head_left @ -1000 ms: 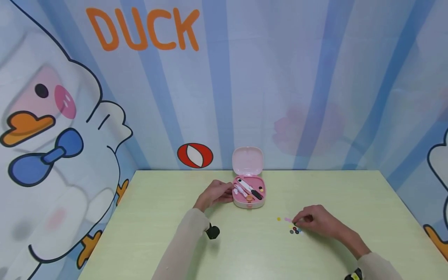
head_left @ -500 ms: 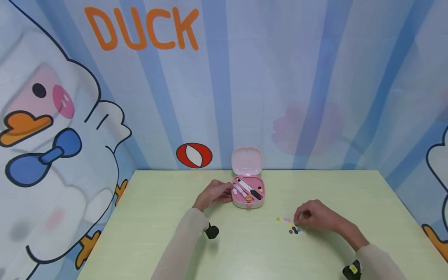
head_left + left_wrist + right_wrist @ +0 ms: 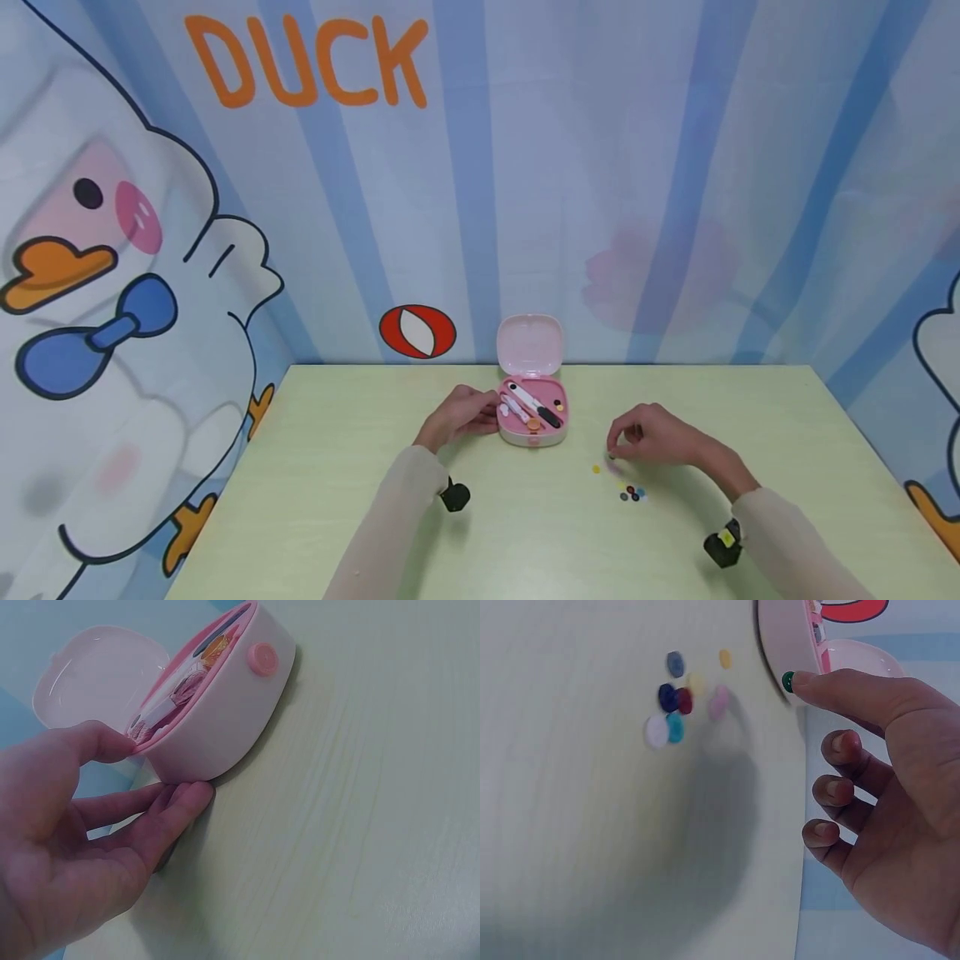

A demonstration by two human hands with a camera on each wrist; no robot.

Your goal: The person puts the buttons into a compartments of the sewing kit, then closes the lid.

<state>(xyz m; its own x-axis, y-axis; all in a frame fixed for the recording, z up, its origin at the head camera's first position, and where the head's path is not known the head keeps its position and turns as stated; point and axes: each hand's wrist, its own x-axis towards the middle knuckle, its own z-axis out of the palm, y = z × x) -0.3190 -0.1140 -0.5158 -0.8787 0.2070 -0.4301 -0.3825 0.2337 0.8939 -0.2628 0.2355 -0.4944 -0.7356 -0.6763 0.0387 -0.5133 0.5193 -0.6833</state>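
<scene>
A small pink and white sewing box (image 3: 517, 437) stands at the back of the table with its lid (image 3: 530, 346) raised. My left hand (image 3: 459, 414) holds its left side; in the left wrist view the thumb (image 3: 109, 742) is at the pink rim and the fingertips (image 3: 199, 793) rest low against the wall. Inside lie a slim white tool with a black end (image 3: 534, 405), an orange round piece (image 3: 533, 424) and a couple of small buttons (image 3: 558, 405). My right hand (image 3: 652, 435) pinches a green button (image 3: 788, 682) over the table, front right of the box.
Several loose buttons in dark, red, blue and white (image 3: 635, 497) lie in a cluster on the table, below my right hand. A yellow button (image 3: 596, 469) and a pink one (image 3: 718, 703) lie nearer the box. A printed curtain (image 3: 480, 183) rises behind the table's back edge.
My right hand has lifted away from the button cluster and moved left and back toward the box with the green button. My left hand and the box have stayed in place.
</scene>
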